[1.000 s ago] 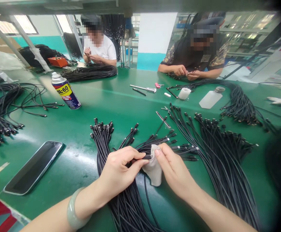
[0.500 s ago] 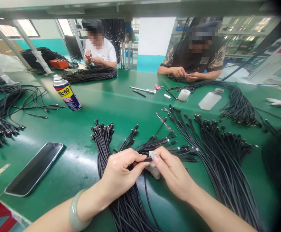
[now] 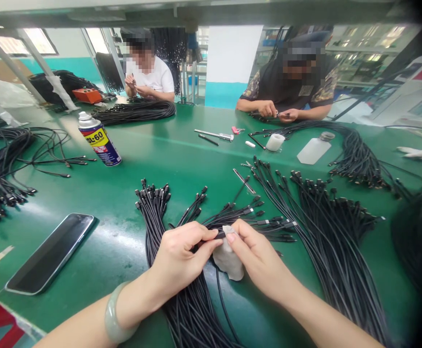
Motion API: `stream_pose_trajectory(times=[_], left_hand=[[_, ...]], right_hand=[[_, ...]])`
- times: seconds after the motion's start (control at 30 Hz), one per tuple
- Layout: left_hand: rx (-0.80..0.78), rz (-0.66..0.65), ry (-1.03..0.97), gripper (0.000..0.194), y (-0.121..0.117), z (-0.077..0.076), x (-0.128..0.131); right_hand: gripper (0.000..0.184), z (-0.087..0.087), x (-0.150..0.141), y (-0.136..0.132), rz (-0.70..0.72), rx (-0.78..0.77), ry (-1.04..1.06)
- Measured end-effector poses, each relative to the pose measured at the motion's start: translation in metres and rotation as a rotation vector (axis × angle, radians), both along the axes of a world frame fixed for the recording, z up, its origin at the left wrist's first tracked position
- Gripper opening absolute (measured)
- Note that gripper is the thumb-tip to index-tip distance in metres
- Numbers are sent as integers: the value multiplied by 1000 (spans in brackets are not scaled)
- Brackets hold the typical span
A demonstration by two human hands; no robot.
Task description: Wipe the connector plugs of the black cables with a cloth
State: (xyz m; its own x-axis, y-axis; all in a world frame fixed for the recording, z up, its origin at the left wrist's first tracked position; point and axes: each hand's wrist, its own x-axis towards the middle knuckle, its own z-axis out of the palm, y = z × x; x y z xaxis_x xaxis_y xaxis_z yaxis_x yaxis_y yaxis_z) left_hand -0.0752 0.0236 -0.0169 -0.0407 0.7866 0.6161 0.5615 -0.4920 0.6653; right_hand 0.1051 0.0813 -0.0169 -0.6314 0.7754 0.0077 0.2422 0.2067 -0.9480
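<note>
Between thumb and fingers, my left hand [image 3: 187, 251] pinches the black end of a cable [image 3: 219, 235], most of it hidden by the fingers. My right hand [image 3: 259, 251] grips a pale grey cloth [image 3: 229, 261] and presses it against that cable end; the cloth hangs down between both hands. Under my left hand runs a thick bundle of black cables [image 3: 192, 309], its connectors fanned out at the far end. Beyond my right hand lie more cable ends [image 3: 269, 223], some with white tips.
A phone [image 3: 51, 253] lies at left, a spray can [image 3: 100, 140] behind it. Another cable bundle [image 3: 334, 241] spreads at right. Tweezers [image 3: 244, 181], calipers [image 3: 214, 135] and a plastic bottle [image 3: 315, 149] lie farther back. Two people [image 3: 149, 77] work across the green table [image 3: 141, 154].
The cloth hangs lower and shows more of itself below the cable end. Both hands stay in nearly the same place, still gripping.
</note>
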Motion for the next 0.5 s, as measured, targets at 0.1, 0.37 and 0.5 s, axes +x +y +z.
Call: stream_pose_trajectory(times=[0.1, 0.37, 0.5], left_hand=[[-11, -16, 27, 8, 1, -1, -1], [-57, -34, -34, 9, -2, 0, 1], [-51, -10, -56, 7, -2, 0, 1]], right_hand=[[34, 0, 0, 0, 5, -23, -19], [36, -2, -2, 7, -166, -42, 19], [37, -2, -2, 5, -135, -95, 41]])
